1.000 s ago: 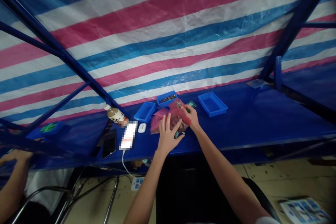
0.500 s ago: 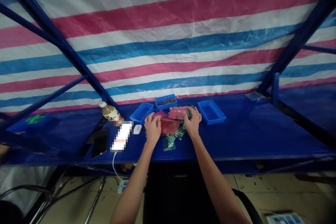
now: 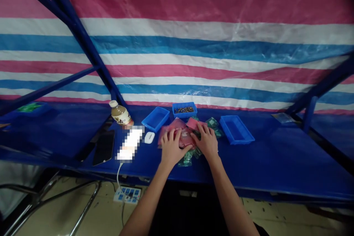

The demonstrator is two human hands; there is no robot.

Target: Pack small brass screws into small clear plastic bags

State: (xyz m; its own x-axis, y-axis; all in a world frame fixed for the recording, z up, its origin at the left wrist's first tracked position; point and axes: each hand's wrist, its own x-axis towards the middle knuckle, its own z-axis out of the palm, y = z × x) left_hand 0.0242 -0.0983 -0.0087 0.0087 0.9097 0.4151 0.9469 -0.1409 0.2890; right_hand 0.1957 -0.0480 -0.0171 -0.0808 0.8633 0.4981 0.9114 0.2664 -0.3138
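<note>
My left hand (image 3: 172, 148) lies with its fingers spread on a pile of pink plastic bags (image 3: 163, 135). My right hand (image 3: 207, 141) rests on the right part of the same pile, fingers apart, beside a folded pink bag (image 3: 193, 122). Small clear bags with green contents (image 3: 186, 159) stick out below and between the hands, and more green bags (image 3: 214, 125) lie just behind my right hand. Behind the pile is a blue tray of small metallic pieces (image 3: 184, 110).
Blue trays stand left (image 3: 155, 119) and right (image 3: 236, 129) of the pile. Farther left are a white case (image 3: 149, 137), a bottle (image 3: 121, 115), a blurred-out bright phone-like object (image 3: 130, 143) with a cable, and a dark tablet or phone (image 3: 104, 147). Blue frame bars slant at both sides.
My left hand has moved onto the pink bags and its fingers have spread. My right hand has come down flatter over the pile. The camera view has shifted.
</note>
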